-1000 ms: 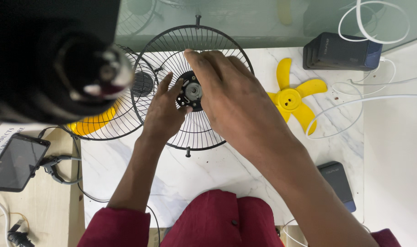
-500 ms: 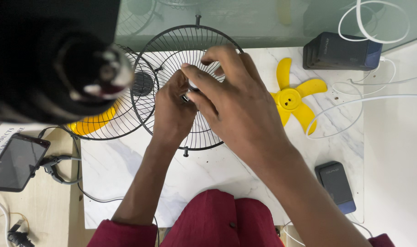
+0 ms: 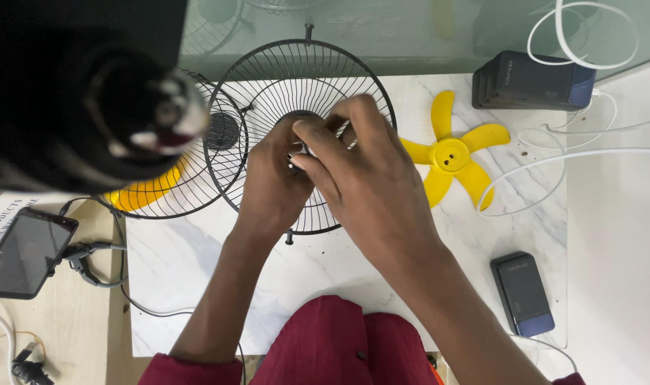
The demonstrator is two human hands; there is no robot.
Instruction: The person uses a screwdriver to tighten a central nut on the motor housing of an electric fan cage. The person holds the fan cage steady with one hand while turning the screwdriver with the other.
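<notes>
Both hands meet over the hub of the black wire fan guard (image 3: 303, 85): the left hand (image 3: 275, 182) cups it from below, and the right hand (image 3: 360, 171) pinches a small part (image 3: 300, 151) there (mostly hidden). A yellow fan blade (image 3: 449, 157) lies on the tabletop (image 3: 196, 271) just right of the right hand.

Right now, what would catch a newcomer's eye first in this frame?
Both hands meet at the hub of a black wire fan guard at centre: the left hand under it, the right hand pinching a small part there. A yellow fan blade lies to the right on the marble slab. A large blurred dark object fills the upper left.
</notes>
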